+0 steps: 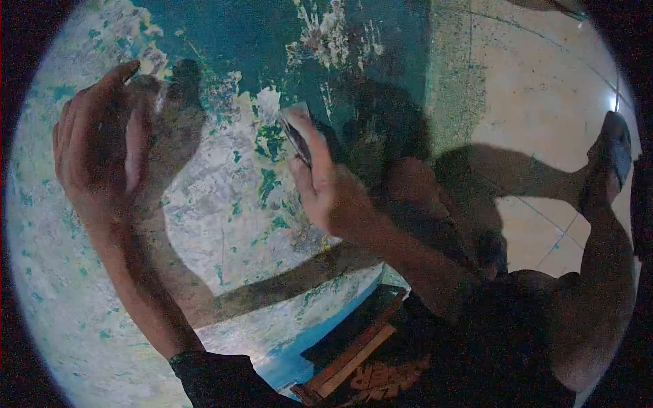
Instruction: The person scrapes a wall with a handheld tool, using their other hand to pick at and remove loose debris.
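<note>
My right hand (pixel 330 194) grips a small flat scraper (pixel 297 139), its pale blade end at the edge of the teal paint. Most of its handle is hidden by my fingers. Whether the blade touches the surface is hard to tell. On the left, my left hand (pixel 102 146) is held over the whitish, bared part, fingers bent, with a gap between thumb and forefinger and nothing in it. The painted wall (pixel 224 34) is solid teal above and patchy white with green flecks below and to the left.
Pale floor tiles (pixel 537 95) lie beyond the wall's edge on the right. My bent leg and a sandalled foot (pixel 612 153) rest there. Dark clothing with orange lettering (pixel 388 377) fills the bottom. Shadows of both arms fall across the wall.
</note>
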`<state>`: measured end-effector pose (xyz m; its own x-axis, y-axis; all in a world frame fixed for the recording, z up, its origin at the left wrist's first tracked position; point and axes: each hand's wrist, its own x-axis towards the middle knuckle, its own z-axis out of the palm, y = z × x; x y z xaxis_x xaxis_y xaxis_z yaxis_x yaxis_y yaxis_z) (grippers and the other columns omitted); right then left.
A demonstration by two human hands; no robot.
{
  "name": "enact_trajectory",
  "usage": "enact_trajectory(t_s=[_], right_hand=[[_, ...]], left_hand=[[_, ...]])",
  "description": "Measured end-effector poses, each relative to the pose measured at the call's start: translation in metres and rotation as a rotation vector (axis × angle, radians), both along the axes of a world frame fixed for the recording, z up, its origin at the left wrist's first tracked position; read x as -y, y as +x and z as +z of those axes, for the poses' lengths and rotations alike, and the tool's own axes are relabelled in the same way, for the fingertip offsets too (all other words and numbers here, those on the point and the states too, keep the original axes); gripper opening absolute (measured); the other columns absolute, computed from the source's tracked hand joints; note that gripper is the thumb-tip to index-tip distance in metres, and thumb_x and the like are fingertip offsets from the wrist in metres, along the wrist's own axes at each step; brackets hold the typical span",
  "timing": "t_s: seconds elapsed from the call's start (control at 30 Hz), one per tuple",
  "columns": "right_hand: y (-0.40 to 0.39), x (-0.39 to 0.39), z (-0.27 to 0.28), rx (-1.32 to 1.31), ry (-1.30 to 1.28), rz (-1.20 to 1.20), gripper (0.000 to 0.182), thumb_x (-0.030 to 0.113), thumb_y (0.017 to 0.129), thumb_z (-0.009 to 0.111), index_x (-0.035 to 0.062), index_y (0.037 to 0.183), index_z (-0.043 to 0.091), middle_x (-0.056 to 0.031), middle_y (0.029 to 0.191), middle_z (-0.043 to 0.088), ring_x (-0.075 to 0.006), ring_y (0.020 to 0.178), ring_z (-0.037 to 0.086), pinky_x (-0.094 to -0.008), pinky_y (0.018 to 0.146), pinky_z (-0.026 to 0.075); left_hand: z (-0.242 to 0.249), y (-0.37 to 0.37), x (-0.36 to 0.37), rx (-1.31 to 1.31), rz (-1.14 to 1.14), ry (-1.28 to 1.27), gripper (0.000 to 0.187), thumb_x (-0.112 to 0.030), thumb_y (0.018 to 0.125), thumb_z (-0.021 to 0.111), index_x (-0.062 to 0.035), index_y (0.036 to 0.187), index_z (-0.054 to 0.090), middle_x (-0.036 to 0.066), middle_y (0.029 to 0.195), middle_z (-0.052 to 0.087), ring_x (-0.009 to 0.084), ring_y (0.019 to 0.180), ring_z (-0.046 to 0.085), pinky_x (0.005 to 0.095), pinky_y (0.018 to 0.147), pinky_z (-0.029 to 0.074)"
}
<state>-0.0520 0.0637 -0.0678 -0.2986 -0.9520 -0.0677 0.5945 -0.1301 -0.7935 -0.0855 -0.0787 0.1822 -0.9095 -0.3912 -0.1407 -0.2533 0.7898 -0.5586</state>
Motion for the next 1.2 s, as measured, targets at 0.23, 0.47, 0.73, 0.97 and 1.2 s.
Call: enact_trajectory(t_s=[0.23,0.47,0.73,0.97,1.2], right_hand=[[0.043,-0.031,0.012,-0.063,-0.026,-0.136,0.059,0.003,0.102,0.052,0.0039,0.158,0.031,-0.0274,0.155,0.043,-0.0429,0.139,0.048,-0.0448,0.116,0.037],[0.02,0.012,-0.007,0.127,0.034,-0.173,0.06,0.005,0.099,0.056,0.0047,0.156,0.037,-0.0266,0.154,0.044,-0.0435,0.137,0.047,-0.0498,0.115,0.037],[-0.005,0.002,-0.002,0.194,0.037,-0.109,0.047,0.012,0.107,0.049,-0.0038,0.15,0.043,-0.0289,0.147,0.051,-0.0388,0.141,0.047,-0.0405,0.119,0.03],[-0.009,0.009,-0.009,0.235,0.061,-0.121,0.047,0.011,0.106,0.05,-0.0033,0.15,0.044,-0.0273,0.142,0.056,-0.034,0.137,0.052,-0.0375,0.114,0.036],[-0.007,0.015,-0.012,0.205,0.102,-0.164,0.046,0.01,0.105,0.052,0.0001,0.15,0.046,-0.0242,0.143,0.057,-0.0312,0.136,0.053,-0.0373,0.115,0.035]], left_hand=[[0.001,0.0,0.003,0.002,-0.017,0.014,0.033,-0.003,0.084,0.074,-0.0048,0.116,0.073,0.011,0.104,0.073,0.0271,0.096,0.069,0.0351,0.092,0.05],[-0.011,0.006,-0.006,-0.105,0.082,0.017,0.03,-0.002,0.088,0.072,-0.0029,0.118,0.072,0.011,0.105,0.072,0.0229,0.096,0.069,0.0338,0.091,0.052],[-0.014,0.001,-0.008,-0.193,0.19,0.071,0.026,-0.005,0.091,0.07,-0.0018,0.117,0.072,0.012,0.116,0.072,0.0238,0.101,0.068,0.0335,0.096,0.05],[-0.013,0.002,-0.007,-0.144,0.159,-0.004,0.028,-0.005,0.088,0.072,-0.0017,0.116,0.073,0.012,0.117,0.072,0.0247,0.101,0.068,0.0334,0.096,0.05],[-0.008,0.011,0.003,-0.229,0.165,0.121,0.03,-0.005,0.089,0.072,-0.003,0.119,0.072,0.013,0.11,0.074,0.0286,0.101,0.068,0.0372,0.094,0.05]])
